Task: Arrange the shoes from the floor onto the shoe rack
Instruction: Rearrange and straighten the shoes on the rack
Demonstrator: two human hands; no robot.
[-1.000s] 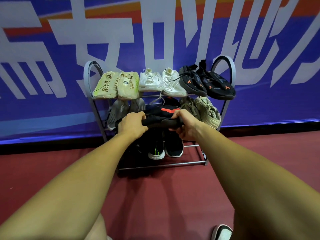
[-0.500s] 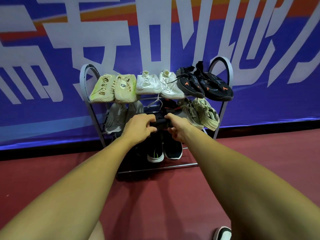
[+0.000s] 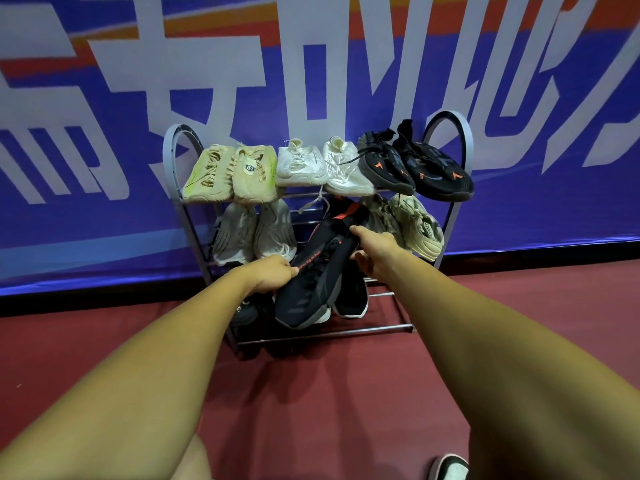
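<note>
Seating shoe [image 3: 311,282] on rack [image 3: 450,133], middle shelf

Left hand [image 3: 272,277] curls on the shoe's near-left flank; right hand [image 3: 375,251] wraps the far-right heel end. The long axis runs from toe near-left and low to heel far-right (orange tab up), toward the gap between grey pair [image 3: 254,233] and beige pair [image 3: 412,226]. The right hand is nearer the shelf.

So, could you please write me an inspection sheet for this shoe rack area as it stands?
Surface: red floor, shoe rack standing on it.
Job's things: three pairs on top tier, two pairs on middle, dark shoes below; black shoe tilted toe-down at middle tier.
Clutter: one shoe, cut off at the lower edge.
Grippers: left hand and right hand both grip the black shoe.
Cables: nothing seen.
Surroundings: blue banner with white characters behind the rack.
</note>
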